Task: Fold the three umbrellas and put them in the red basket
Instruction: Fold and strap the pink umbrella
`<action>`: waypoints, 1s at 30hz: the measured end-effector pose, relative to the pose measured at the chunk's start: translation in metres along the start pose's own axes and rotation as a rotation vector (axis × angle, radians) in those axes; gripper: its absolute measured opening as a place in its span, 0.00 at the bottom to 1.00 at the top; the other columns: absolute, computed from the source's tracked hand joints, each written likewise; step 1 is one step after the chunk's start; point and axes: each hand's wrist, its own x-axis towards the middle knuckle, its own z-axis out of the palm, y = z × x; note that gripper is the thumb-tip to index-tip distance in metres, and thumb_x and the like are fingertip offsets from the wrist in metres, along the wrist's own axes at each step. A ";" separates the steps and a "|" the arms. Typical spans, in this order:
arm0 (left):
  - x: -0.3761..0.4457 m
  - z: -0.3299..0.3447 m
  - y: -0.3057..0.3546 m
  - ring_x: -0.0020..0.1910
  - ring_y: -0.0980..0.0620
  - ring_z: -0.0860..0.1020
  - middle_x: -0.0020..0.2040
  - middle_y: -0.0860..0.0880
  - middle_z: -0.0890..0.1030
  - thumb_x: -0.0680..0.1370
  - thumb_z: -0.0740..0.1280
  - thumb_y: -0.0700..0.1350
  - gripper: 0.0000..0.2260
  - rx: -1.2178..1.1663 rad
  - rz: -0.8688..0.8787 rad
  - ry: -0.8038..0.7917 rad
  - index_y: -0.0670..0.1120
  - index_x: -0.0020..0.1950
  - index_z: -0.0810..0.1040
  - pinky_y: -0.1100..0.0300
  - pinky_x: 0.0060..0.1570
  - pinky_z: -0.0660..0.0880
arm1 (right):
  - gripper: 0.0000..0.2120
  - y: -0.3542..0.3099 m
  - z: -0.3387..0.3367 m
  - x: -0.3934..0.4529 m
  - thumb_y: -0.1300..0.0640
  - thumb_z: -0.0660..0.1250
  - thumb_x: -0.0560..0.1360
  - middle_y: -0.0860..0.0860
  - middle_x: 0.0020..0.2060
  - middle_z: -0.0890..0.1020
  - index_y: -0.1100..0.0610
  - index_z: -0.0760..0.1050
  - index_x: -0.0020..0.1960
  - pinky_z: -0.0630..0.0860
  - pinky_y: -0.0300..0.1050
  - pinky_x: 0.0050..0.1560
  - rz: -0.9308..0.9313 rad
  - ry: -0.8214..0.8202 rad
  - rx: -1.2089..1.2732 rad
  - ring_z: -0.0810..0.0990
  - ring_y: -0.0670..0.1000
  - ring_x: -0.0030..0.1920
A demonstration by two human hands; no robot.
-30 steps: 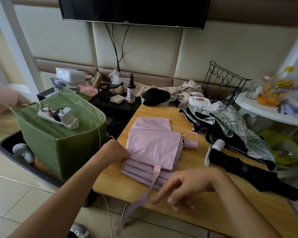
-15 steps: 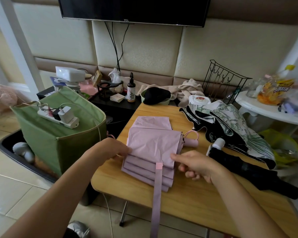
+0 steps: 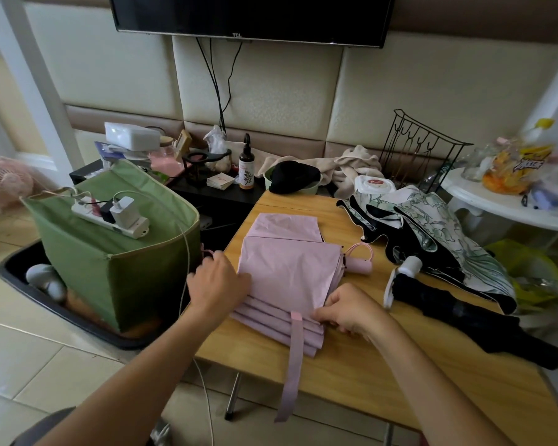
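Right hand (image 3: 348, 312) now down at pink umbrella's (image 3: 290, 278) near edge, pinching folds.
Left hand (image 3: 218, 286) lies flat on its left side; beside it, green bin (image 3: 116, 268) carries a power strip (image 3: 110, 217).

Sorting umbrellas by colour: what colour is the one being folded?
Pale pink umbrella, clearest in the head view.

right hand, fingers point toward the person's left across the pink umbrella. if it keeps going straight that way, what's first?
Likely the closing strap on the pink umbrella's near edge: the right hand already touches those folds, its fingertips just short of the strap. Past it, the left hand. Depth is unclear.
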 end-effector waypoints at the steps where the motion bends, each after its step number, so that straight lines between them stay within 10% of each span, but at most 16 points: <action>1: -0.005 0.002 0.004 0.50 0.45 0.74 0.50 0.48 0.74 0.74 0.64 0.47 0.12 0.031 0.124 0.143 0.44 0.54 0.73 0.49 0.55 0.72 | 0.13 -0.002 0.000 0.000 0.53 0.77 0.70 0.53 0.26 0.73 0.55 0.74 0.35 0.61 0.40 0.28 -0.002 0.008 -0.022 0.68 0.52 0.26; 3: -0.011 0.008 0.011 0.59 0.46 0.72 0.60 0.47 0.73 0.75 0.64 0.47 0.14 0.012 0.421 0.298 0.46 0.60 0.73 0.50 0.59 0.71 | 0.15 -0.005 -0.001 -0.002 0.52 0.77 0.71 0.50 0.26 0.73 0.54 0.72 0.34 0.62 0.41 0.27 -0.003 0.018 -0.092 0.68 0.49 0.26; 7: -0.008 0.033 0.011 0.82 0.45 0.50 0.83 0.43 0.55 0.84 0.53 0.54 0.25 0.028 0.722 0.127 0.52 0.81 0.60 0.46 0.80 0.53 | 0.21 -0.009 -0.003 0.000 0.46 0.78 0.68 0.51 0.36 0.75 0.51 0.66 0.32 0.63 0.44 0.29 0.004 0.088 -0.280 0.73 0.52 0.37; 12: -0.013 0.058 0.002 0.81 0.46 0.35 0.83 0.45 0.38 0.82 0.39 0.68 0.32 0.238 0.717 0.015 0.58 0.83 0.39 0.44 0.81 0.41 | 0.21 -0.018 -0.003 0.002 0.46 0.76 0.68 0.52 0.36 0.74 0.53 0.65 0.33 0.65 0.43 0.30 -0.015 0.269 -0.325 0.74 0.56 0.38; 16: -0.013 0.058 0.002 0.80 0.48 0.29 0.81 0.46 0.31 0.78 0.37 0.72 0.35 0.264 0.706 -0.015 0.58 0.81 0.33 0.47 0.79 0.34 | 0.05 -0.030 0.002 0.006 0.53 0.67 0.79 0.50 0.42 0.81 0.53 0.75 0.45 0.76 0.49 0.43 -0.414 0.572 -0.224 0.79 0.53 0.44; 21: -0.013 0.060 0.002 0.79 0.46 0.28 0.81 0.45 0.29 0.75 0.32 0.75 0.38 0.274 0.714 -0.040 0.59 0.80 0.31 0.44 0.79 0.36 | 0.06 -0.022 0.019 0.035 0.55 0.67 0.79 0.49 0.52 0.79 0.52 0.78 0.55 0.77 0.51 0.55 -0.484 0.369 -0.277 0.79 0.52 0.50; 26: -0.012 0.061 0.001 0.78 0.47 0.26 0.80 0.46 0.28 0.76 0.35 0.76 0.38 0.266 0.714 -0.043 0.59 0.80 0.31 0.45 0.78 0.34 | 0.04 -0.026 0.006 0.062 0.60 0.65 0.77 0.51 0.46 0.79 0.55 0.78 0.45 0.76 0.51 0.51 -0.586 0.542 -0.184 0.78 0.54 0.48; 30: -0.013 0.061 0.002 0.77 0.49 0.25 0.80 0.47 0.27 0.79 0.42 0.74 0.37 0.249 0.716 -0.036 0.59 0.81 0.33 0.46 0.78 0.34 | 0.09 -0.025 -0.009 0.087 0.55 0.61 0.81 0.54 0.56 0.78 0.55 0.78 0.57 0.71 0.52 0.59 -0.437 0.600 -0.280 0.74 0.58 0.59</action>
